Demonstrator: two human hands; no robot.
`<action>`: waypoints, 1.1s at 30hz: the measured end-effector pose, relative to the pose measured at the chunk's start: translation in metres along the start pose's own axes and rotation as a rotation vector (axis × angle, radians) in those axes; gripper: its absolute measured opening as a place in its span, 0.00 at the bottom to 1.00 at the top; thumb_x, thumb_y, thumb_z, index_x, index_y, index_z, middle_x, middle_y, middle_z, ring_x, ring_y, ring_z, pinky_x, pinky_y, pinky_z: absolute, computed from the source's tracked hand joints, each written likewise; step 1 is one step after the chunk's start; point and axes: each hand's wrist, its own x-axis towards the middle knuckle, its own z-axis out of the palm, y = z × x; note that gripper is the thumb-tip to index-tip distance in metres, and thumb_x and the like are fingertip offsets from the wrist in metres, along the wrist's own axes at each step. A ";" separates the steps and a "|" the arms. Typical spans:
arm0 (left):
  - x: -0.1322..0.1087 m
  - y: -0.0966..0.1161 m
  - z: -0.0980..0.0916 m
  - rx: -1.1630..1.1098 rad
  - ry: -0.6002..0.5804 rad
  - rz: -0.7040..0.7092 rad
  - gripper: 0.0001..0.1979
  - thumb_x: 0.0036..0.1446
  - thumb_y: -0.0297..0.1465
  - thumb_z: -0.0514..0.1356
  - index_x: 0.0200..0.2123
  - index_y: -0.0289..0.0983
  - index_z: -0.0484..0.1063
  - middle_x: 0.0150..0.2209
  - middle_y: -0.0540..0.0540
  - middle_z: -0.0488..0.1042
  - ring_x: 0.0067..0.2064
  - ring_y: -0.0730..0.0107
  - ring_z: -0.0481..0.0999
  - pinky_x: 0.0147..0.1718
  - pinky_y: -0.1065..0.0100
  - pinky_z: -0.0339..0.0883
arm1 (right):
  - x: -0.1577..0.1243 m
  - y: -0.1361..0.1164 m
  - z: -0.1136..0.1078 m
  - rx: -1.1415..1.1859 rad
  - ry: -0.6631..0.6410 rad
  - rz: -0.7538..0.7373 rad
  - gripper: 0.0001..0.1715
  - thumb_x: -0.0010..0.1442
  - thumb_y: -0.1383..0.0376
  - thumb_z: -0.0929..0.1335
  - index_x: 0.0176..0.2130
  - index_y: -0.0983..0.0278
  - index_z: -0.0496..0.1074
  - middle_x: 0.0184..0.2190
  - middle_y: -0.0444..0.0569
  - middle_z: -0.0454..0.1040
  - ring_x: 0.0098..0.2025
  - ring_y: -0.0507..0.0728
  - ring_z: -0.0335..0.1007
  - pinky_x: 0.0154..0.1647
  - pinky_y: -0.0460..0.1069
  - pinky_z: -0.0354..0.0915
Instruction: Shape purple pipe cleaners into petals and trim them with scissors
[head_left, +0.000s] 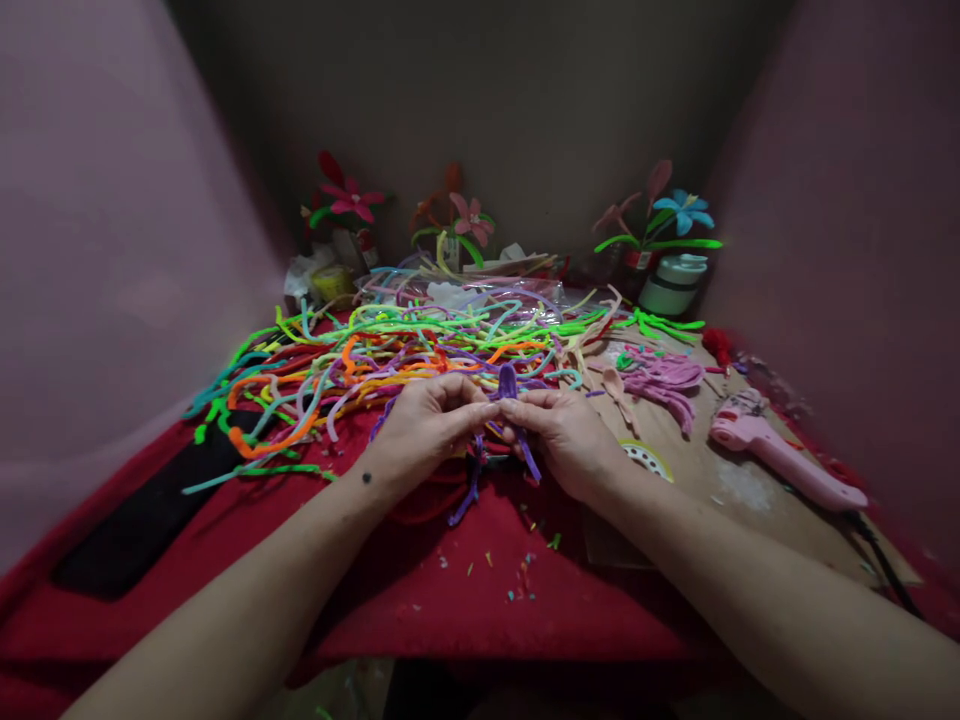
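Between my two hands is a purple pipe cleaner, bent into a narrow petal-like loop at the top with a tail hanging below. My left hand pinches it from the left, thumb and forefinger pressed together. From the other side my right hand is closed on it, its fingertips meeting those of the left. More purple lengths dangle under the hands; whether they join the held piece I cannot tell. Just beyond the hands lies a big tangle of colourful pipe cleaners.
A pink hot glue gun lies on a cardboard sheet at right, near pink and purple bent pieces and a roll of tape. A black flat object lies left. Pipe-cleaner flowers and a lidded jar stand behind.
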 end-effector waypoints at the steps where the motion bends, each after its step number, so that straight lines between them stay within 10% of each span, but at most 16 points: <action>1: 0.000 0.001 0.000 0.005 0.015 -0.002 0.12 0.46 0.36 0.63 0.22 0.34 0.66 0.16 0.54 0.62 0.17 0.82 0.56 0.14 0.77 0.47 | 0.000 0.000 0.000 0.007 -0.025 0.001 0.13 0.47 0.59 0.70 0.21 0.67 0.70 0.17 0.43 0.68 0.17 0.47 0.57 0.19 0.45 0.51; 18: 0.001 0.000 -0.003 0.095 0.011 -0.005 0.09 0.49 0.35 0.60 0.28 0.34 0.68 0.18 0.56 0.61 0.17 0.82 0.57 0.15 0.77 0.49 | 0.004 -0.002 -0.001 -0.121 -0.008 -0.155 0.10 0.45 0.70 0.67 0.16 0.66 0.64 0.12 0.39 0.63 0.15 0.46 0.54 0.17 0.44 0.51; 33: -0.001 -0.010 0.003 0.304 0.113 0.362 0.07 0.53 0.30 0.57 0.27 0.33 0.72 0.25 0.47 0.73 0.28 0.72 0.70 0.29 0.72 0.64 | 0.004 0.001 0.002 -0.058 -0.001 -0.118 0.07 0.44 0.67 0.69 0.21 0.67 0.68 0.17 0.42 0.68 0.15 0.47 0.59 0.15 0.44 0.57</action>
